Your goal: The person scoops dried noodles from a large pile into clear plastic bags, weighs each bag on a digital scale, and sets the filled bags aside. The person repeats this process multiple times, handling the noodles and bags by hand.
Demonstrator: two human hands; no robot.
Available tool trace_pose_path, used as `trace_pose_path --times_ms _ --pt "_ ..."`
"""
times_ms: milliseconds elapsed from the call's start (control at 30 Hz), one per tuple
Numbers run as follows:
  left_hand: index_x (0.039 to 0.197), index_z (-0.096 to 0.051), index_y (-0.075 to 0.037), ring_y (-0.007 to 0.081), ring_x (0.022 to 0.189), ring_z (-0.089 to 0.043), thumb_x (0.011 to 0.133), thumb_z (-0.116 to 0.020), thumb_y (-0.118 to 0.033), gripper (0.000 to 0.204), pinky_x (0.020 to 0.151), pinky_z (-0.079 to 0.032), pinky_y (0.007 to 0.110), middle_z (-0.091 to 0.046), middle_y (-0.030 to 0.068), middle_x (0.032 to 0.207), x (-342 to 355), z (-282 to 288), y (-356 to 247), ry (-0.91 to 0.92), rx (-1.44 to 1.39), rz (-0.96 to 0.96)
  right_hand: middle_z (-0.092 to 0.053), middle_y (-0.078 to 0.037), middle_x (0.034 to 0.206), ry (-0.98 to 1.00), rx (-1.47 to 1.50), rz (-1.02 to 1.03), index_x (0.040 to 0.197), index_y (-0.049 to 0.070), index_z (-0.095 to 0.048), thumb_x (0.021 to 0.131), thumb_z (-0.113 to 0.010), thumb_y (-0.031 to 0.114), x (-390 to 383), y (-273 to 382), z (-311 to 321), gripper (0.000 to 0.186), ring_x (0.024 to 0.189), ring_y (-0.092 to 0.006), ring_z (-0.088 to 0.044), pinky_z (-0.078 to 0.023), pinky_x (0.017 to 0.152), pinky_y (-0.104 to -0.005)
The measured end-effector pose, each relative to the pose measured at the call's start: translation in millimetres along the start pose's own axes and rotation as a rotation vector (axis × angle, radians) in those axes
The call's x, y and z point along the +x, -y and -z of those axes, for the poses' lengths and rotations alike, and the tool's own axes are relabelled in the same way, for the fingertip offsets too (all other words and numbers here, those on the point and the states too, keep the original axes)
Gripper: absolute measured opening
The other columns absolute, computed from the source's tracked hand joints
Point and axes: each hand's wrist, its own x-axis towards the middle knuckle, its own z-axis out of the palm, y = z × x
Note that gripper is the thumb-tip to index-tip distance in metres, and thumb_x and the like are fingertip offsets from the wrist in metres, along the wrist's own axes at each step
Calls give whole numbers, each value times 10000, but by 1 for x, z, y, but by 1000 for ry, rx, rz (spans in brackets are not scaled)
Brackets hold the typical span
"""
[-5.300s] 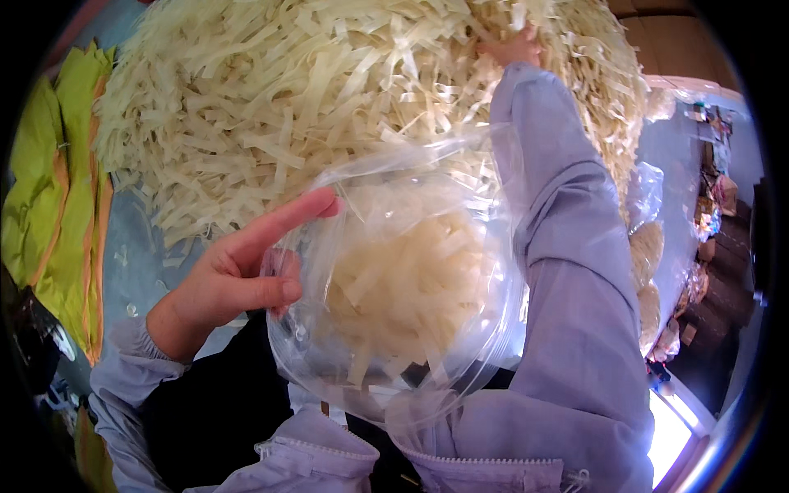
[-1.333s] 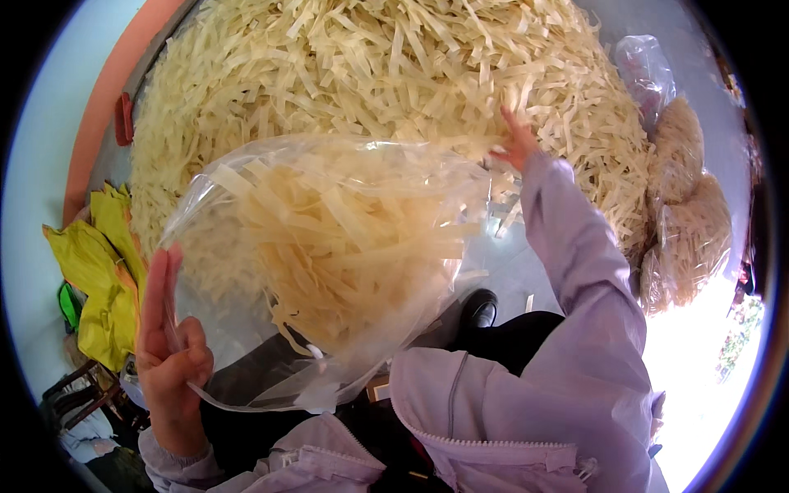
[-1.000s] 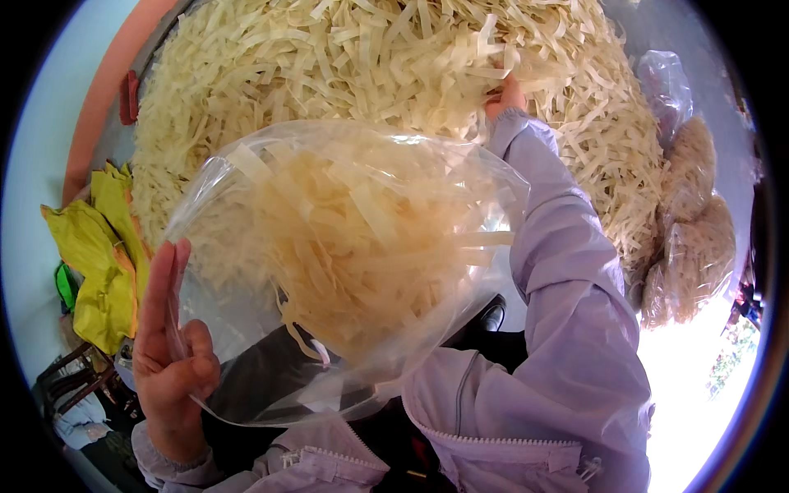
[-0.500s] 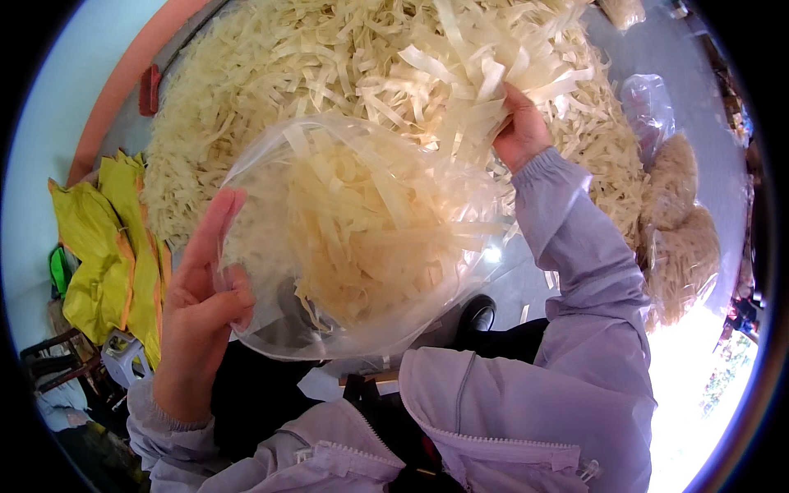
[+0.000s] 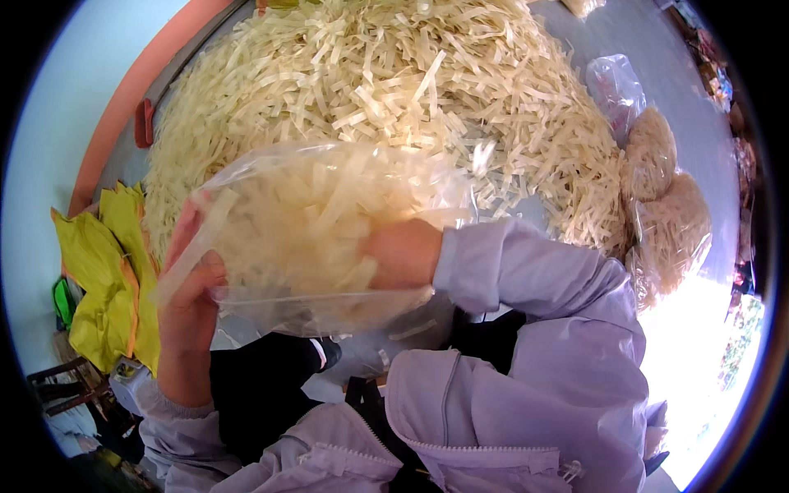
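A clear plastic bag [image 5: 271, 311] is held up in front of me, its mouth spread wide. Pale, flat dried strips [image 5: 304, 214] fill it, blurred by motion. My left hand [image 5: 191, 296] grips the bag's left side, thumb on the near side and fingers along the far side. My right hand [image 5: 404, 253] reaches into the bag from the right, among the strips; its fingers are hidden and smeared. Beyond the bag, a big heap of the same cream strips [image 5: 345, 90] covers the floor.
Filled clear bags [image 5: 670, 234] stand right of the heap, beside a crumpled clear bag [image 5: 616, 90]. Yellow sacks [image 5: 103, 279] lie at the left, near a grey plastic stool [image 5: 127, 384]. A red object [image 5: 144, 123] rests by the wall. My shoe [image 5: 329, 353] shows below the bag.
My right hand has moved from the heap, where it held a bunch of strips, down and left into the bag. The bag has tilted and shifted slightly left.
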Motion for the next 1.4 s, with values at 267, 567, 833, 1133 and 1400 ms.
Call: trace_pose_path --times_ms 267,567,833,1133,1400 --pt "1422 -212 0 25 558 -388 631 -488 28 838 467 -314 152 -241 79 1487 -19 -10 -1 7 233 5 -628 -152 983 -151 623 403 1067 33 -609 847 -546 125 -58 -16 38 247 917 -263 -609 -486 804 -331" --pt "1428 -178 10 40 480 -368 555 -461 64 919 422 -306 151 -212 122 1492 -16 -13 1 20 219 60 -590 -112 1005 -393 1525 -1043 1150 40 -545 785 -703 379 -47 -301 -108 522 917 -175 -575 -473 812 -307" --pt "1429 -177 7 46 480 -370 546 -452 91 929 423 -301 145 -203 118 1495 0 -1 -3 -107 126 162 -483 -127 1239 -1057 1840 -358 1344 105 -265 718 -773 275 138 -276 -93 825 1102 -258 -507 -469 889 -433" --pt "1415 -201 28 69 496 -452 541 -488 108 924 416 -339 175 -241 158 1471 11 16 -3 -169 7 195 -580 -116 944 -1289 1898 -481 1062 15 -526 638 -727 55 222 -317 -22 472 808 -252 -581 -501 653 -419" --pt "1420 -242 -20 52 526 -433 587 -471 100 872 460 -343 171 -238 130 1477 5 14 -9 -92 82 211 -627 -97 907 -962 1796 -241 975 2 -583 786 -593 106 149 -184 68 216 820 -239 -602 -512 697 -403"
